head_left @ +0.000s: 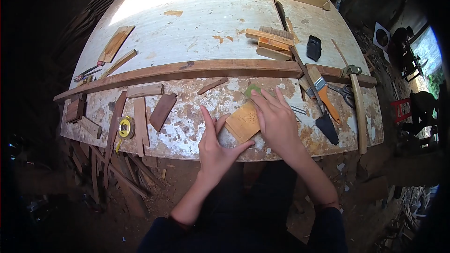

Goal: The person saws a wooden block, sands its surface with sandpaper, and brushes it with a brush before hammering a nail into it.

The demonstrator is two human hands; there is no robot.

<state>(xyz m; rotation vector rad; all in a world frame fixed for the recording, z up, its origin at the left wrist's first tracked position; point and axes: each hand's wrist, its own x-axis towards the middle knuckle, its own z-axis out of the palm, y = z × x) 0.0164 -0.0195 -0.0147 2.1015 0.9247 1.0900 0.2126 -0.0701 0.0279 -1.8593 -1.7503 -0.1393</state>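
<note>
Your left hand (213,152) spread wide, thumb and fingers clamped on the wooden block (242,124) just below frame centre. Your right hand (279,129), fingers slightly parted, touched a green piece (251,89), grip unclear. The block looked yellowish-brown, dark-speckled.

The far end of the counter (187,33) is washed white by strong light. The near end is lit more softly. The floor (182,173) is left dim, and the corners are lost in black. Daylight is seen through a right-hand gap (429,51). The counter's edges are bent round.
</note>
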